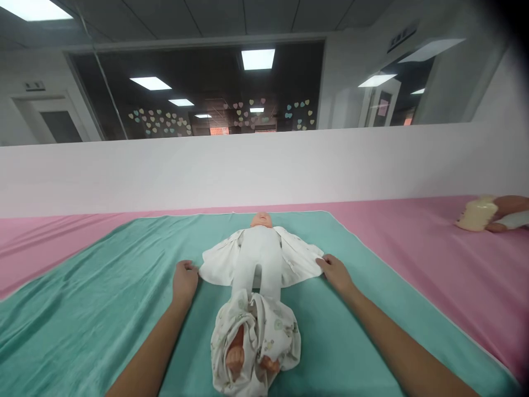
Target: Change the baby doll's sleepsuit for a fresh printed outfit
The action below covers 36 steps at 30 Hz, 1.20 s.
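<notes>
A baby doll (pixel 261 220) lies on its back, head away from me, its body in white cloth. A white baby shirt (pixel 221 260) is spread out like wings on both sides of its torso. My left hand (pixel 185 282) is closed at the shirt's left edge; its fingertips are partly hidden. My right hand (pixel 335 273) pinches the right edge of the shirt between thumb and fingers. Patterned baby pants (pixel 279 331) are bunched around the doll's lower legs, and its feet (pixel 235 355) show through the openings.
Under the doll lies a teal blanket (pixel 124 286), over a pink sheet (pixel 413 231). At the far right is another doll part (pixel 510 205) beside a pale yellow item (pixel 477 214). A white low wall (pixel 248 171) runs behind, with windows above.
</notes>
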{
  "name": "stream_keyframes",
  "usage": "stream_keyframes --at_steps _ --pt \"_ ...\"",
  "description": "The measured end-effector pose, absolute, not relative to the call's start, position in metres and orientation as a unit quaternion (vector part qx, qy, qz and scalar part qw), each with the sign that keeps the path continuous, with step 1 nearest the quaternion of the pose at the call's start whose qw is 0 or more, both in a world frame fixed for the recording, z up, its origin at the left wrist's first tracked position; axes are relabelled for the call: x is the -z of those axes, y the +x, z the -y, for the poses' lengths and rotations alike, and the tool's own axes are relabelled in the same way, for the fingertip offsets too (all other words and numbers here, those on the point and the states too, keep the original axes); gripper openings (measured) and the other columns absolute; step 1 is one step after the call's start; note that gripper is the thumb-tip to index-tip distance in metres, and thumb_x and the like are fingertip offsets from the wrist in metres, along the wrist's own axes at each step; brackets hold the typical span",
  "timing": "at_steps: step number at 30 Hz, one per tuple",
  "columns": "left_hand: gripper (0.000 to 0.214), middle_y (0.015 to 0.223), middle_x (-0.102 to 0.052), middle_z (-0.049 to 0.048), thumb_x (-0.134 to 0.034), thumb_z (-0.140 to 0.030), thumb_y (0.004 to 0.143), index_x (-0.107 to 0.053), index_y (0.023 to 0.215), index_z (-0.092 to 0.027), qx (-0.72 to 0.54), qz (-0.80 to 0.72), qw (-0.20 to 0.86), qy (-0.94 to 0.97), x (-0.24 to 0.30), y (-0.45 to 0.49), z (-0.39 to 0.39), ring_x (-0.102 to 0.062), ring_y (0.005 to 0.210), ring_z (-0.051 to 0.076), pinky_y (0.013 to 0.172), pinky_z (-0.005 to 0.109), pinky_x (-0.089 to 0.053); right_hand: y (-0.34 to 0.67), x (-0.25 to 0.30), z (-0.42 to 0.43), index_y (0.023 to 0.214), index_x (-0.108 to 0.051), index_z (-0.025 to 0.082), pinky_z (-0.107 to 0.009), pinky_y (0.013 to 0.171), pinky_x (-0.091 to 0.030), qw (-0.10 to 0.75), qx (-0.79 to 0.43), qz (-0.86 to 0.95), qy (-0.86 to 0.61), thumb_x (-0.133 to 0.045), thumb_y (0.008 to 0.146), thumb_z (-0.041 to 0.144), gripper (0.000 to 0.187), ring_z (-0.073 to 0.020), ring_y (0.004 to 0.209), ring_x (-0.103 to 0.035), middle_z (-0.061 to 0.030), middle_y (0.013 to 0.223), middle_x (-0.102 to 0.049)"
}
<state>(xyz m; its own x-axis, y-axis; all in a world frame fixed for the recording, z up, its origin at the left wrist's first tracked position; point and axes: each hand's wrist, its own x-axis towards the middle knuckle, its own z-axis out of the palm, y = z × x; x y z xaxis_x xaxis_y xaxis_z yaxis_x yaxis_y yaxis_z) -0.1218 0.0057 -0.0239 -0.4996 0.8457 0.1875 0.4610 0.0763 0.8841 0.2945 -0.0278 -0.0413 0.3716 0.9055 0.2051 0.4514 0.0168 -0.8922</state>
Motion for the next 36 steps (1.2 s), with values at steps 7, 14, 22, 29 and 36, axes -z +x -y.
stream_keyframes --at_steps 7,14,22,29,36 --pt "0.020 0.064 -0.053 -0.0006 -0.051 -0.034 0.074 -0.054 0.085 -0.017 -0.451 -0.533 0.340 0.630 0.010 -0.083 0.022 -0.049 0.059 0.013 0.057 0.024 -0.040 0.244 0.023 0.068 0.079 -0.053 0.020 -0.027 0.063 -0.037 0.437 -0.179 0.678 -0.563 -0.045 0.079 0.034 0.017 -0.0144 0.068 -0.048 -0.0012 0.077 -0.055" --pt "0.024 0.071 -0.057 0.0026 -0.063 -0.034 0.070 -0.064 0.082 -0.013 -0.232 -0.343 0.548 0.727 -0.015 -0.070 0.058 -0.048 0.061 0.011 0.057 0.023 -0.038 0.188 0.007 0.092 0.070 -0.056 0.017 -0.022 0.056 -0.034 0.284 -0.411 0.769 -0.399 -0.054 0.074 0.025 0.010 -0.0093 0.060 -0.043 0.0025 0.066 -0.051" --pt "0.020 0.068 -0.052 0.0014 -0.063 -0.031 0.073 -0.062 0.069 -0.011 -0.221 -0.273 0.598 0.721 -0.017 -0.074 0.058 -0.044 0.063 0.010 0.059 0.023 -0.035 0.183 -0.029 0.103 0.070 -0.061 0.018 -0.022 0.069 -0.037 0.141 -0.361 0.870 -0.305 -0.064 0.066 0.027 0.011 -0.0111 0.078 -0.049 0.0019 0.082 -0.053" --pt "0.021 0.081 -0.061 0.0047 -0.064 -0.030 0.073 -0.066 0.086 -0.014 -0.242 -0.298 0.603 0.699 -0.007 -0.072 0.054 -0.051 0.070 0.013 0.063 0.024 -0.040 0.185 -0.050 0.112 0.077 -0.057 0.019 -0.021 0.056 -0.030 0.030 -0.286 0.892 -0.350 -0.066 0.061 0.030 0.022 -0.0106 0.066 -0.048 0.0036 0.075 -0.057" --pt "0.038 0.105 -0.062 0.0063 -0.063 -0.028 0.073 -0.061 0.110 -0.020 -0.209 -0.281 0.601 0.719 -0.008 -0.064 0.060 -0.054 0.099 0.023 0.083 0.031 -0.041 0.196 -0.027 0.094 0.066 -0.040 0.018 -0.020 0.050 -0.026 0.177 -0.327 0.828 -0.421 -0.052 0.071 0.023 0.014 -0.0072 0.056 -0.034 0.0058 0.063 -0.039"
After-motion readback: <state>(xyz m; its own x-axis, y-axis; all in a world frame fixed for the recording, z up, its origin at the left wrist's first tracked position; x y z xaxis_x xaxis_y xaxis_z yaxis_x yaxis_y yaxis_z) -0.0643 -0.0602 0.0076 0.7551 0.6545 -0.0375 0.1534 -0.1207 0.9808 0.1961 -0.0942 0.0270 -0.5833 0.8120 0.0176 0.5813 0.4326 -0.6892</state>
